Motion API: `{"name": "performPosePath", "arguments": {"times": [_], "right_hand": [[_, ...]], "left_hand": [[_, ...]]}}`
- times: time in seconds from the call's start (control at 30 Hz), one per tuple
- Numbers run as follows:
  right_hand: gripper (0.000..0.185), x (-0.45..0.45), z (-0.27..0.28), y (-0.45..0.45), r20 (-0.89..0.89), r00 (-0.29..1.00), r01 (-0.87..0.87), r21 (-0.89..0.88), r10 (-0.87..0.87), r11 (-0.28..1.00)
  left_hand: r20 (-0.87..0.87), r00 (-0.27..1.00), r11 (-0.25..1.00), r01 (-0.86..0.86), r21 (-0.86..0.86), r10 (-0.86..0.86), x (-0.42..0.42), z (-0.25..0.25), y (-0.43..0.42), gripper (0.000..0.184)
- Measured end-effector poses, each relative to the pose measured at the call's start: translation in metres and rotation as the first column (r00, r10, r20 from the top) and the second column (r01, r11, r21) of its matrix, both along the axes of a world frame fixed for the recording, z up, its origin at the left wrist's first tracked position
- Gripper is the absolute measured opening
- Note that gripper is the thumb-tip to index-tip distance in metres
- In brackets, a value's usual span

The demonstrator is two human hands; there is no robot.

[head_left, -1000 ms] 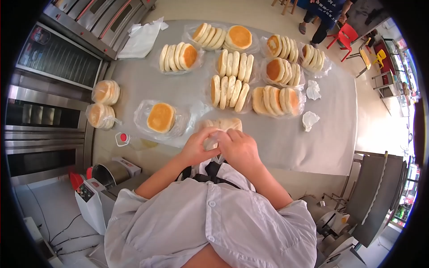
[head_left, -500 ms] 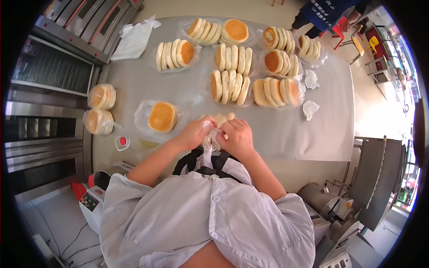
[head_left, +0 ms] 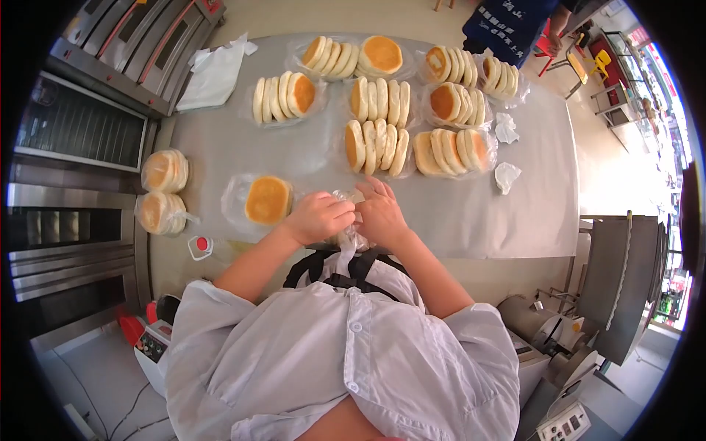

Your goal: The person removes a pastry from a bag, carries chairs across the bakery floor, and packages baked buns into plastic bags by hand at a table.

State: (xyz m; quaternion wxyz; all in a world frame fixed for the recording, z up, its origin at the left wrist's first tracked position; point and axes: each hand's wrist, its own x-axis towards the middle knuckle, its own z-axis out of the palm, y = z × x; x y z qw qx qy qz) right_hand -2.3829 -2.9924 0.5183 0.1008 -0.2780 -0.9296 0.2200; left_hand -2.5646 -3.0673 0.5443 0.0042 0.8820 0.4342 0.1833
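At the near edge of the table, my left hand is closed on the gathered neck of a clear plastic bag. Opposite it, my right hand pinches the same bag, its outer fingers stretched forward. Both hands nearly touch and hide most of the bag, so its contents cannot be made out. Just left of my left hand, a round golden flatbread lies on top in an open clear bag. Beyond my right hand, a row of flatbreads stands on edge in plastic.
Several more bagged flatbreads cover the far side of the table. Two tied bags of bread sit at the left edge. Crumpled white paper lies right. Ovens line the left; a person in dark blue stands beyond.
My hands have drawn closer over the bag, and my left hand has rolled knuckles-up. My right fingers reach further forward. The person beyond the table has shifted left in view.
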Motion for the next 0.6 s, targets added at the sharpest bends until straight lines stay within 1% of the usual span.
{"name": "performPosePath", "arguments": {"times": [0.03,0.07,0.1,0.13,0.17,0.23,0.27,0.3,0.33,0.37,0.4,0.43,0.47,0.5,0.53,0.57,0.6], "right_hand": [[0.055,0.003,-0.004,0.000,0.178,0.984,-0.014,0.049,0.005,0.999],[0.055,0.006,0.003,-0.003,0.181,0.984,-0.004,0.047,-0.005,0.999],[0.063,0.009,0.017,-0.005,0.186,0.980,0.033,0.180,-0.067,0.983],[0.071,0.011,0.027,-0.007,0.184,0.975,0.063,0.310,-0.125,0.949],[0.071,0.014,0.034,-0.008,0.186,0.974,0.067,0.313,-0.130,0.947],[0.084,0.019,0.041,-0.007,0.237,0.961,0.135,0.057,-0.144,0.989],[0.084,0.019,0.041,-0.006,0.237,0.961,0.130,0.060,-0.141,0.990],[0.072,0.019,0.039,-0.004,0.086,0.982,0.179,-0.141,-0.168,0.974],[0.061,0.019,0.037,-0.004,-0.056,0.973,0.192,-0.344,-0.224,0.919],[0.061,0.016,0.030,-0.004,-0.053,0.973,0.194,-0.345,-0.225,0.919],[0.043,0.008,0.021,-0.004,-0.197,0.933,0.166,-0.505,-0.300,0.847],[0.026,0.003,0.013,-0.002,-0.321,0.862,0.105,-0.645,-0.392,0.757],[0.026,0.000,0.011,-0.001,-0.319,0.859,0.111,-0.647,-0.400,0.754],[0.016,-0.002,0.008,-0.004,-0.353,0.869,0.216,-0.359,-0.346,0.908],[0.015,-0.003,0.004,-0.009,-0.360,0.887,0.296,-0.034,-0.288,0.955],[0.015,0.003,-0.006,-0.009,-0.356,0.885,0.305,-0.047,-0.301,0.951],[0.016,0.015,-0.022,-0.005,-0.353,0.872,0.370,0.021,-0.339,0.929]], "left_hand": [[0.112,0.994,0.997,-0.029,0.069,0.021,0.001,-0.002,0.001,0.005],[0.225,0.974,0.989,-0.067,0.131,0.036,0.003,-0.003,0.001,0.007],[0.228,0.973,0.989,-0.060,0.132,0.028,0.004,-0.003,0.003,0.007],[0.317,0.946,0.980,-0.123,0.155,0.069,0.005,-0.004,0.004,0.009],[0.404,0.909,0.967,-0.188,0.172,0.104,0.005,-0.004,0.005,0.011],[0.402,0.913,0.971,-0.151,0.186,0.065,0.002,-0.004,0.008,0.013],[0.399,0.916,0.974,-0.119,0.193,0.033,-0.001,-0.003,0.009,0.014],[0.400,0.916,0.973,-0.124,0.194,0.037,-0.003,-0.003,0.011,0.014],[0.371,0.929,0.976,-0.094,0.197,0.014,-0.006,-0.003,0.013,0.013],[0.342,0.939,0.979,-0.061,0.197,-0.010,-0.007,-0.002,0.014,0.012],[0.346,0.938,0.979,-0.057,0.197,-0.015,-0.007,-0.001,0.014,0.012],[0.269,0.963,0.995,-0.028,0.101,0.000,-0.007,0.000,0.015,0.011],[0.187,0.982,1.000,-0.005,-0.003,0.006,-0.008,0.000,0.015,0.011],[0.187,0.982,1.000,0.005,-0.015,-0.002,-0.008,-0.001,0.015,0.011],[0.110,0.993,0.990,-0.029,-0.139,0.044,-0.009,-0.003,0.013,0.013],[0.025,0.996,0.964,-0.071,-0.254,0.080,-0.009,-0.004,0.010,0.016],[0.026,0.997,0.963,-0.067,-0.262,0.076,-0.017,-0.017,0.003,0.016]]}}
